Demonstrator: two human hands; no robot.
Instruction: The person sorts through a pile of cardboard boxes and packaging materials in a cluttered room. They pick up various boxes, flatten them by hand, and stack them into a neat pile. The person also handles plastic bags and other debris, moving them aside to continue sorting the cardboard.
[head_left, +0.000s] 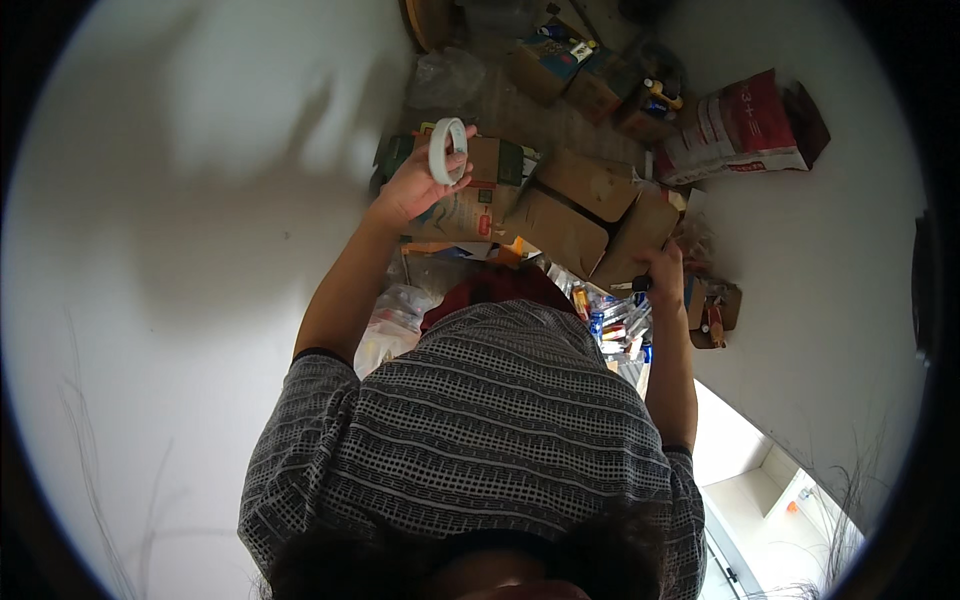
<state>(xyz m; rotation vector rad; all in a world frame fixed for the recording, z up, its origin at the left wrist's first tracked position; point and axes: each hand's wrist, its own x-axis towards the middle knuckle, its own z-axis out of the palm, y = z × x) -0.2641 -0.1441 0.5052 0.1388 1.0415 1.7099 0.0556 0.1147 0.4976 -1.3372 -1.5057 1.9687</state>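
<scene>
My left hand is raised at the upper left, its fingers through and around a white ring that looks like a roll of tape. Below it lies a printed cardboard box. At the right, my right hand is closed on a small tool with a black end and a thin pale part; its exact kind cannot be told. The hand is at the edge of a plain brown cardboard box with closed flaps. Whether its fingers touch the cardboard cannot be told.
Mixed plastic bottles and cans lie beneath the right forearm. Clear plastic bags are by the left elbow. A red and white sack leans at the upper right, near several cardboard boxes. Pale walls stand on both sides.
</scene>
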